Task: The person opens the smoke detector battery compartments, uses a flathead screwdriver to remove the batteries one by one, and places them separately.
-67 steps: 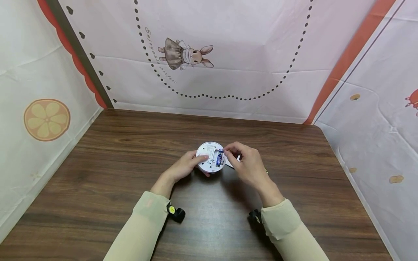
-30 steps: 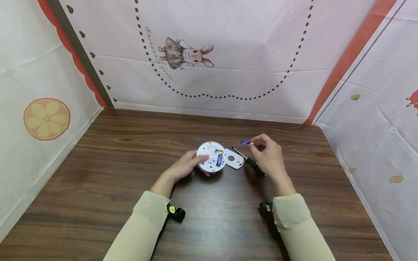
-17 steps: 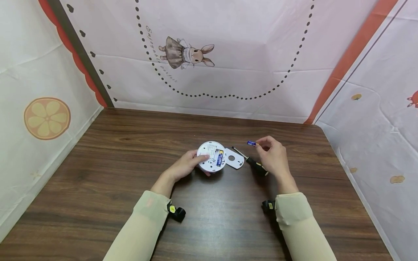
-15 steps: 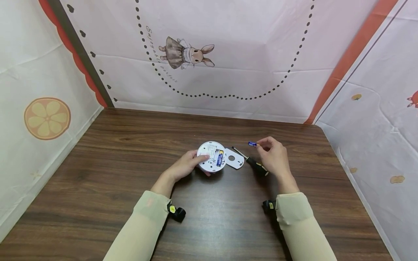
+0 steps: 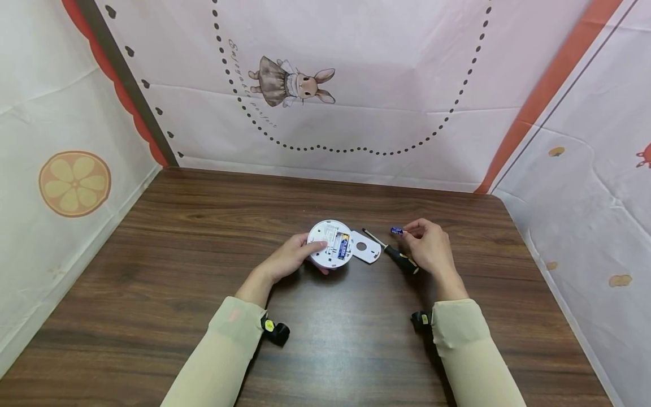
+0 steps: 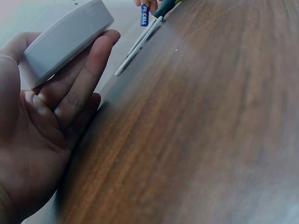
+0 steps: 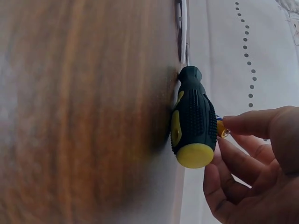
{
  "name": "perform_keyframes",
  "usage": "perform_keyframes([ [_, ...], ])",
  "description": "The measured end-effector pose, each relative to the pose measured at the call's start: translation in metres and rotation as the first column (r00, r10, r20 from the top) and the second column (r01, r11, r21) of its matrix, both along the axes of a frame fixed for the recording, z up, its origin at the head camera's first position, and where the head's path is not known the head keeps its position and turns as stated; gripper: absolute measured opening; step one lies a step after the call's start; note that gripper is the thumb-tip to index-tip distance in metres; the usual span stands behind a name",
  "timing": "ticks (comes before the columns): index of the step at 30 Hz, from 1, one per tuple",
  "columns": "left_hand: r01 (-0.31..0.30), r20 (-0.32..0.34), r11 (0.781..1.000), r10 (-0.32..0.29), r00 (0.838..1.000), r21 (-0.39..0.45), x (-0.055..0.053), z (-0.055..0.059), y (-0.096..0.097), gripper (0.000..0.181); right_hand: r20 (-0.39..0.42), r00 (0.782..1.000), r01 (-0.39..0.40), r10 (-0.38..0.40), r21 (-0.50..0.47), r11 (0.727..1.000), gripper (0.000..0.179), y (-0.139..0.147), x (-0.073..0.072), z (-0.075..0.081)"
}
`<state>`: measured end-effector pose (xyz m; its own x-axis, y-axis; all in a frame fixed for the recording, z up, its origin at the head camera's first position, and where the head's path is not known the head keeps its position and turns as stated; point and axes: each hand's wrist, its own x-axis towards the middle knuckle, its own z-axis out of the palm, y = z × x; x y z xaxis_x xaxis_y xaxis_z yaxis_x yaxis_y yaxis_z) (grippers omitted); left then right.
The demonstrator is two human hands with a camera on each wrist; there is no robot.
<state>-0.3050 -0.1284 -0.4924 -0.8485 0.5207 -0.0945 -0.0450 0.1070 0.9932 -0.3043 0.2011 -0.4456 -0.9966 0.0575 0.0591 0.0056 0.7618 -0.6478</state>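
Observation:
My left hand (image 5: 287, 259) grips a round white device (image 5: 320, 259), thumb on its face and fingers beneath, holding it a little above the table. In its uncovered compartment sits one blue-and-yellow battery (image 5: 343, 247), beside a vacant slot. My right hand (image 5: 429, 246) pinches a second battery (image 5: 396, 230) by its yellow end, low over the table behind the screwdriver. The left wrist view shows the device's smooth side (image 6: 70, 39) and the pinched battery (image 6: 145, 16) hanging near the tabletop. In the right wrist view the screwdriver hides most of that battery (image 7: 222, 127).
A flat white plate with a round hole (image 5: 372, 252) lies right of the device. Between it and my right hand lies a screwdriver (image 5: 402, 261) with a black and yellow handle. The brown wooden table (image 5: 203, 226) meets printed cloth walls (image 5: 356, 68) at the back and sides.
My right hand has pulled one battery out of the device, carried it right past the screwdriver, and lowered it towards the table. The left hand and device have stayed nearly still.

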Motion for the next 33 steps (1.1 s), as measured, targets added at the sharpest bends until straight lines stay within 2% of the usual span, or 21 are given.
perform_keyframes([
  [14,-0.002,-0.001,1.000,0.002,1.000,-0.015,0.002,0.002,0.000,0.041,0.086,0.996,0.025,-0.027,0.027,0.999,0.026,0.004,-0.002,-0.003],
  [24,-0.005,-0.004,1.000,0.005,1.000,-0.014,0.002,0.002,0.000,0.042,0.075,0.996,0.043,-0.046,0.053,0.998,0.023,0.008,-0.003,-0.003],
  [33,-0.010,-0.010,1.000,0.010,1.000,-0.013,0.002,0.001,0.000,0.041,0.121,0.991,0.048,-0.052,0.035,0.998,0.027,0.010,-0.004,-0.006],
])
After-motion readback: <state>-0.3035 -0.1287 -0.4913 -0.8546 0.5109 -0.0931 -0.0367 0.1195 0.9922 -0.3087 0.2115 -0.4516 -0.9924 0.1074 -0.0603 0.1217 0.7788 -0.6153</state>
